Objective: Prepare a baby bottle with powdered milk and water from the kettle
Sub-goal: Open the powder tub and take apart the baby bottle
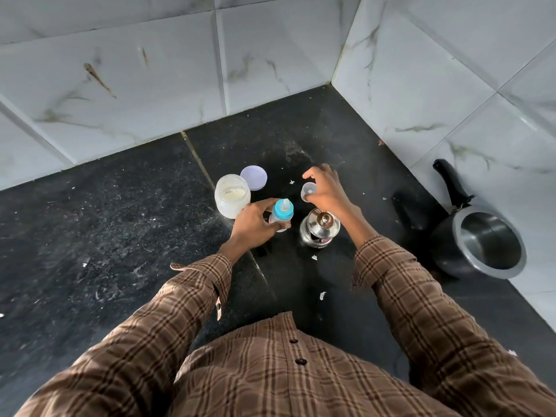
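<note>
My left hand (255, 225) grips a small baby bottle (282, 213) with a blue collar and clear teat, standing upright on the black counter (120, 236). My right hand (326, 191) holds a small clear cap (308, 191) just right of and beyond the bottle. An open plastic jar of white powdered milk (232, 200) stands to the left of the bottle, its pale purple lid (254, 177) lying behind it. A small steel kettle (319, 231) with its lid on stands below my right hand.
A black pressure cooker (478, 245) with a long handle stands at the right against the white tiled wall (451, 100). More tiled wall runs along the back. Small white scraps lie scattered on the counter.
</note>
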